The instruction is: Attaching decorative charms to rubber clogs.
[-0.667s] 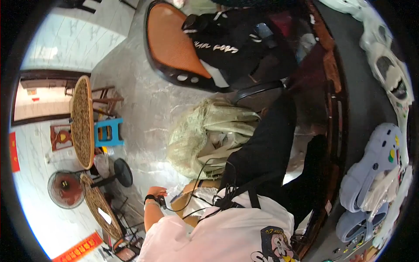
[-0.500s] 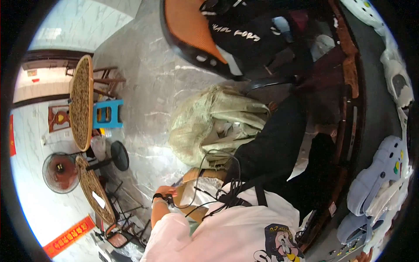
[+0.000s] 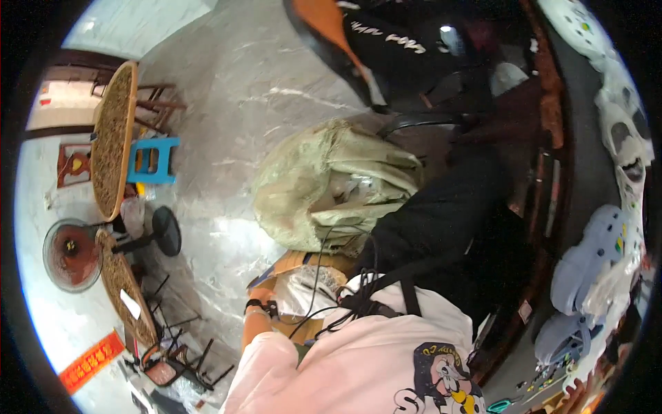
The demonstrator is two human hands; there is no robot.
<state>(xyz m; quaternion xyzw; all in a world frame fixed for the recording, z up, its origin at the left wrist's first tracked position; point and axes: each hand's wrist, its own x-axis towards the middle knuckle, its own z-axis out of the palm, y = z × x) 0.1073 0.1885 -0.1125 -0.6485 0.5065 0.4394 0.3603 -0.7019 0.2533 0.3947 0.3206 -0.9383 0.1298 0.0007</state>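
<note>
My left hand (image 3: 261, 292), with a black band at its wrist, is at the edge of an open cardboard box (image 3: 286, 261) with clear plastic wrap (image 3: 307, 290) inside; its fingers are hard to make out. At the lower right rim, my right hand (image 3: 583, 395) shows in part, fingers apart, holding nothing visible. It is over the dark tabletop (image 3: 534, 303), near small colourful charms (image 3: 545, 383) and teal-handled scissors (image 3: 499, 406). Beyond it lie a grey-blue clog (image 3: 583, 265) with charms and a second grey-blue clog (image 3: 562, 338), partly under clear plastic.
A large pale green woven sack (image 3: 289, 186) stands open on the grey floor beyond the box. Black cables (image 3: 365, 290) hang at my waist. An orange-and-black chair (image 3: 324, 27) is ahead. On the left are a standing fan (image 3: 71, 255), a blue stool (image 3: 152, 160) and a round table (image 3: 114, 141).
My view has shifted, moving the room's left side further left. My left hand has moved slightly up along the box. More of my right hand and the scissors now show.
</note>
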